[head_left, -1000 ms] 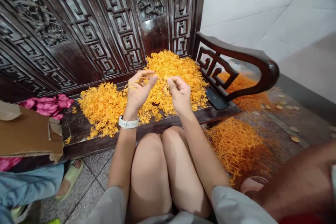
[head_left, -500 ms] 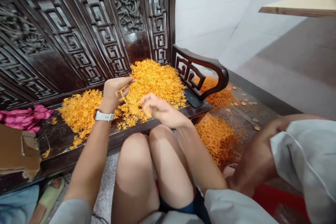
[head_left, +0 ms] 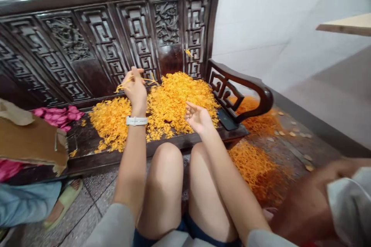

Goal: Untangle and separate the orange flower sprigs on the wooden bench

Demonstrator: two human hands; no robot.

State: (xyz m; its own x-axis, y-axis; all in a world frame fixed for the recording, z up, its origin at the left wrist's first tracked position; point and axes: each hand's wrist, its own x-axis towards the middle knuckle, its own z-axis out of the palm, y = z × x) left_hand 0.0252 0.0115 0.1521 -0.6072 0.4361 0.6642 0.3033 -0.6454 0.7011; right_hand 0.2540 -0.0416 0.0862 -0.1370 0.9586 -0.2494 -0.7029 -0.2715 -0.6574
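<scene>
My left hand [head_left: 135,87], with a white watch at the wrist, is raised over the bench and pinches a thin strand of orange flowers [head_left: 123,83] that sticks out to both sides. My right hand [head_left: 197,117] hovers palm up with fingers spread, holding nothing, just above the near edge of a big pile of orange flower pieces [head_left: 176,100]. The pile lies on a dark carved wooden bench [head_left: 95,150]. A single orange piece [head_left: 188,52] is in the air near the backrest.
More orange flowers [head_left: 255,166] lie on the floor right of the bench. A dark phone [head_left: 225,119] rests by the armrest [head_left: 246,85]. Pink flowers [head_left: 59,115] and a cardboard piece [head_left: 31,142] sit at the left. Another person's arm [head_left: 319,197] is at lower right; a sandalled foot [head_left: 62,202] at lower left.
My left hand rose with the orange strand. My right hand let go of what it pinched and now lies open, palm up; one orange piece flies toward the backrest.
</scene>
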